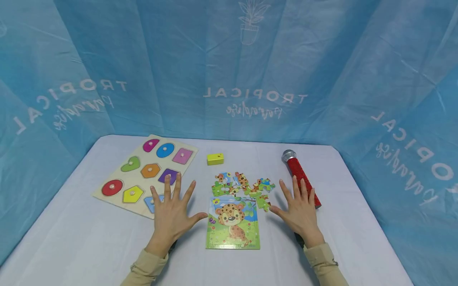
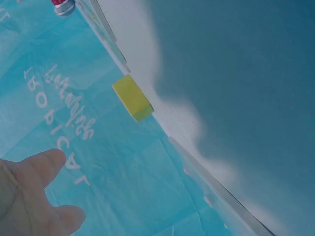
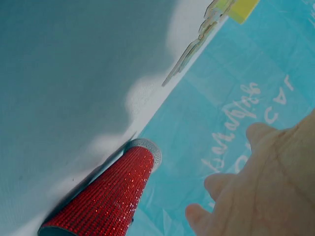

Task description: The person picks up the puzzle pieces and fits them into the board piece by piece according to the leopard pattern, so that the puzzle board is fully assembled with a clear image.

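Note:
My left hand (image 1: 171, 212) is spread with straight fingers and holds nothing. Its fingertips overlap the near right corner of a wooden shape puzzle board (image 1: 137, 172) in the head view. My right hand (image 1: 299, 210), also spread and holding nothing, is beside a glittery red microphone (image 1: 300, 174) with a silver head; the red handle (image 3: 106, 191) shows large in the right wrist view. Between the hands lies a square leopard picture board (image 1: 232, 228). Several loose jigsaw pieces (image 1: 241, 183) lie in a heap at its far edge, one piece (image 1: 263, 202) near my right thumb.
A small yellow block (image 1: 215, 159) sits behind the jigsaw pieces. The shape board carries several coloured knobbed shapes, among them a red circle (image 1: 112, 187). A white cloth covers the table (image 1: 229, 268), and blue printed curtains (image 1: 229, 71) hang around its back and sides.

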Demonstrator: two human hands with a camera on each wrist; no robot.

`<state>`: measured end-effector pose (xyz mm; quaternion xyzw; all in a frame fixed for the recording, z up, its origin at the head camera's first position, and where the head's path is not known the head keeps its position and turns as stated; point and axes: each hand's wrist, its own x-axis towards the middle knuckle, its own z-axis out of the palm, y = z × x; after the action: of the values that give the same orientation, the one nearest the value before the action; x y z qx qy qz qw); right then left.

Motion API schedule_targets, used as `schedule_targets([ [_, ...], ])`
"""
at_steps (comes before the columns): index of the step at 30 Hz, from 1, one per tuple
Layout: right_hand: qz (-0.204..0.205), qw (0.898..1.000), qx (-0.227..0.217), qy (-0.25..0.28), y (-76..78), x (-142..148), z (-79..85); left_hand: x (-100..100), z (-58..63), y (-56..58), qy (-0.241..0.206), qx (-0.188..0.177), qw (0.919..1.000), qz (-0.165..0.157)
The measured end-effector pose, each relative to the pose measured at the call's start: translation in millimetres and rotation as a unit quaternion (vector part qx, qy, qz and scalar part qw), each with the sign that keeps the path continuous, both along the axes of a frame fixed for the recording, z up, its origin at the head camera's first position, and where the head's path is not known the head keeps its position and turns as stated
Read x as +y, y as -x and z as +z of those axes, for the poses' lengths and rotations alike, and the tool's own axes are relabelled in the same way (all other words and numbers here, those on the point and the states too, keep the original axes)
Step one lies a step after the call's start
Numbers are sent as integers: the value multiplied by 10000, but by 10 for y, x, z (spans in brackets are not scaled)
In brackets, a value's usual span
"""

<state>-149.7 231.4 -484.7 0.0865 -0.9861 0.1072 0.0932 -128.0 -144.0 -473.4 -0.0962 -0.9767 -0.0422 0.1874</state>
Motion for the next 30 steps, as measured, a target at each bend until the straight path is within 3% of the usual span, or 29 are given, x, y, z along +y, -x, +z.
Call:
schedule_targets([
  [8,7,9999,44,127,75,8,8,51,33,45,55,-49,10000,15],
  [11,22,9997,-63,239,131,-26,22,108,31,12,69,-297,9995,-95],
  [13,89,9995,-140,268,198,-87,31,159,17,-42,-20,-662,9973,-315],
  [16,262,9990,-207,288,346,-242,46,239,-16,-140,-289,-1415,9856,-882],
  [19,532,9971,-410,353,532,-442,65,289,-23,-226,-603,-2187,9618,-1531],
  [22,933,9898,-860,643,743,-636,95,312,-6,-259,-728,-2632,9409,-2004],
  [26,1488,9725,-1473,1021,1010,-840,108,315,18,-229,-711,-2780,9320,-2213],
  [30,1674,9639,-1760,1094,1167,-945,104,299,55,-202,-728,-2912,9278,-2215],
])
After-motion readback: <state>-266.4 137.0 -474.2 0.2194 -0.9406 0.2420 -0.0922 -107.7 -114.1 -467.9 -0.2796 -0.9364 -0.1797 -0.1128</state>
